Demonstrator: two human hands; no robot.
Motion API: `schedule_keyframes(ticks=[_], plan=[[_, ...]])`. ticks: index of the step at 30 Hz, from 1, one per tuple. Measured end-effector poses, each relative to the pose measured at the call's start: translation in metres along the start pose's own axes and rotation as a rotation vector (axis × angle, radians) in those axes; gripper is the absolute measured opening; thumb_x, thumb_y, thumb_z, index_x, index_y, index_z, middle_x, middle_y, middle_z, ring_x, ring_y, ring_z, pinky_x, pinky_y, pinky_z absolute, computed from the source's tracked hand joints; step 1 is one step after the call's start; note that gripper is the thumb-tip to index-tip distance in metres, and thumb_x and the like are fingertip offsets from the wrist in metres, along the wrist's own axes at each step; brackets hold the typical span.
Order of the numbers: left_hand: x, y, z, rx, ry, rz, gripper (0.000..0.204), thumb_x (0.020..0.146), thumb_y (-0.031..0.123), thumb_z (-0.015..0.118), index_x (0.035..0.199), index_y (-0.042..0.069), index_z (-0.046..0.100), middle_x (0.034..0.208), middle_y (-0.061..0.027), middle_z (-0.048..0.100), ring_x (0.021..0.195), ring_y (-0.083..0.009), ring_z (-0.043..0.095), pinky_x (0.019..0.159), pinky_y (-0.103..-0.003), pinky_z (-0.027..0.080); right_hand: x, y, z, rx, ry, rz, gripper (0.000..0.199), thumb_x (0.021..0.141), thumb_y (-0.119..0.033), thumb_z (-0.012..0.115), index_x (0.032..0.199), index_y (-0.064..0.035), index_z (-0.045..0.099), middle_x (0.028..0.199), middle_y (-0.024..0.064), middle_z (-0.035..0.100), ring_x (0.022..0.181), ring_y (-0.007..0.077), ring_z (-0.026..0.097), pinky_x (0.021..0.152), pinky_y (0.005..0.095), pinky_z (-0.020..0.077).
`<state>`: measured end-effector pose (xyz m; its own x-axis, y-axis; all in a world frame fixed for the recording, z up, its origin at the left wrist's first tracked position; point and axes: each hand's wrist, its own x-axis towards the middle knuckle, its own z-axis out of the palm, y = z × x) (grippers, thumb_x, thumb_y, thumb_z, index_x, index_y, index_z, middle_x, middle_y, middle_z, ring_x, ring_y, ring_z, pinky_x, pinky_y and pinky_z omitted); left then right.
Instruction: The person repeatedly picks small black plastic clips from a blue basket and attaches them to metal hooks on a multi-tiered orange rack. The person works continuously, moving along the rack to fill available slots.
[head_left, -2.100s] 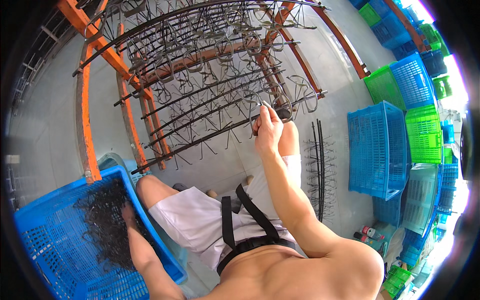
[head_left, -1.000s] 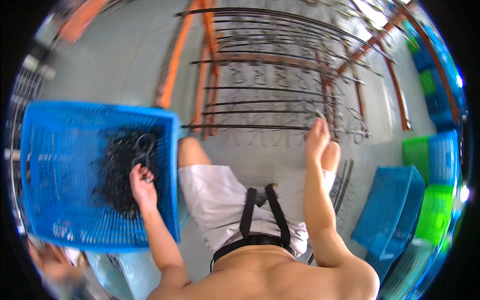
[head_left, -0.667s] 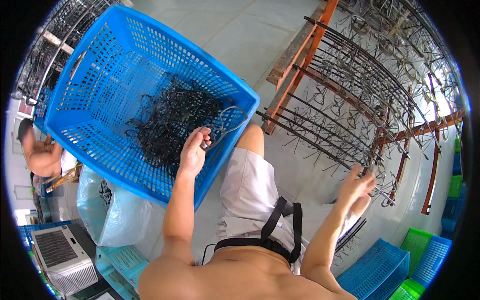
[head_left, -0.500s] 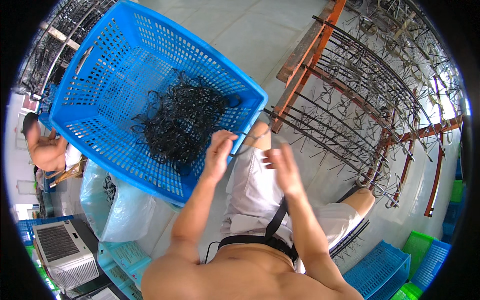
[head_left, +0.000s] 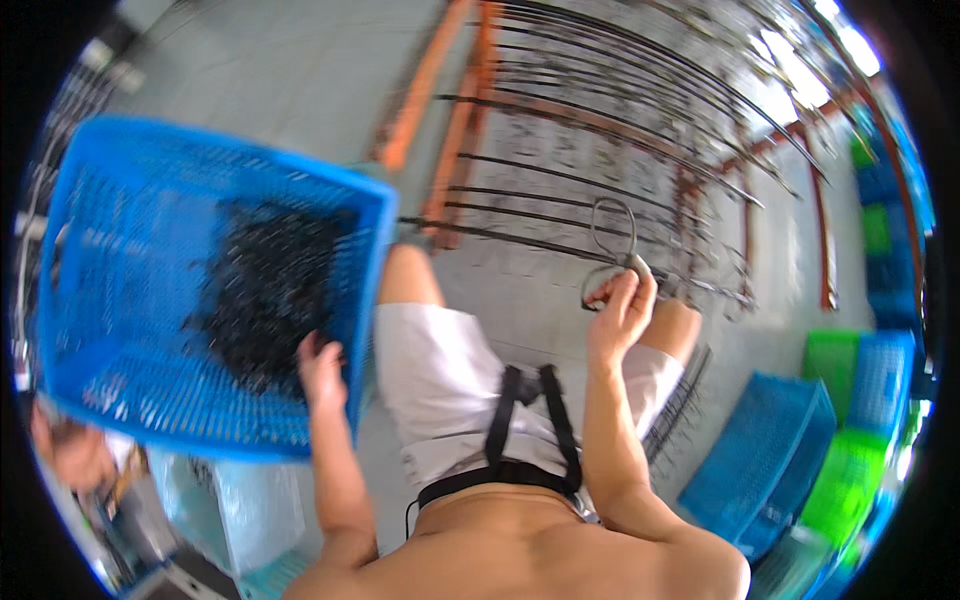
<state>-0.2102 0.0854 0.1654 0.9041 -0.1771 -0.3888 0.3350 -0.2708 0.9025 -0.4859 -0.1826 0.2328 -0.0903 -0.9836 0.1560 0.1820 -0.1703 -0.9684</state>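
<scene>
Here the work appears to stand mid-course: the far rack [head_left: 640, 150], a frame of orange-painted bars crossed by long dark rods, carries many small hung pieces along its upper rods, blurred by motion, while stretches of the nearer rods look bare, and a large stock remains unhung. To the left, the blue plastic crate [head_left: 120, 300], rectangular with perforated lattice walls and floor, holds a dark tangled heap of wire pieces [head_left: 265, 290] massed toward its right side, matte black and springy in look. Further crates, blue [head_left: 770, 460] and green [head_left: 855, 480], of the same moulded lattice, stand at the right edge. Between the crate and the rack the person's white shorts [head_left: 450, 380] and black strap show. The left hand [head_left: 320, 368] lies at the near right corner of the crate, fingers curled down into the edge of the heap; whether they grip a piece cannot be told. The right hand [head_left: 620, 315] is raised near the lowest rods, fingertips pinched on a wire loop [head_left: 612, 245], a thin grey metal piece with rounded oval bends, held upright just beside a rod and, as judged, not yet hooked on
</scene>
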Motion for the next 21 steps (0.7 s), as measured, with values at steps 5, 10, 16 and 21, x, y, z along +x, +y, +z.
schedule_keyframes(ticks=[5,10,16,21], plan=[[0.021,0.025,-0.01,0.102,-0.238,-0.257,0.015,0.078,0.009,0.06,0.091,0.004,0.059,0.075,-0.0024,0.057,0.058,-0.0102,0.049,0.048,-0.024,0.039,0.028,0.013,-0.029,0.038,0.207,0.071,0.024,0.096,-0.015,0.044,0.116,-0.0018,0.048,0.07,-0.0003,0.043,0.054,0.0066,0.044,0.047,0.024,0.046],[0.019,0.045,-0.009,0.064,-0.294,-0.111,0.043,0.083,0.011,0.06,0.124,0.005,0.049,0.086,-0.0011,0.06,0.068,-0.0084,0.051,0.06,-0.02,0.041,0.035,0.016,-0.015,0.011,0.239,0.173,0.025,0.097,-0.017,0.044,0.115,-0.0012,0.05,0.059,-0.0016,0.044,0.044,0.0067,0.045,0.041,0.0219,0.0396],[0.018,0.031,-0.008,-0.042,-0.409,-0.018,0.049,0.077,-0.001,0.047,0.126,0.005,0.047,0.09,-0.0031,0.061,0.076,-0.0124,0.053,0.069,-0.024,0.043,0.046,0.016,0.004,-0.065,0.317,0.326,0.023,0.096,-0.022,0.048,0.108,-0.0035,0.055,0.056,-0.002,0.048,0.046,0.0056,0.046,0.04,0.0211,0.037],[0.029,0.027,0.008,0.095,-0.209,-0.075,0.052,0.072,0.009,0.049,0.124,0.003,0.047,0.066,-0.0037,0.053,0.053,-0.0128,0.045,0.051,-0.028,0.039,0.047,0.027,0.003,-0.086,0.387,0.289,0.025,0.096,-0.024,0.046,0.107,-0.0035,0.056,0.054,-0.0028,0.043,0.044,0.0051,0.041,0.04,0.0221,0.0352]])
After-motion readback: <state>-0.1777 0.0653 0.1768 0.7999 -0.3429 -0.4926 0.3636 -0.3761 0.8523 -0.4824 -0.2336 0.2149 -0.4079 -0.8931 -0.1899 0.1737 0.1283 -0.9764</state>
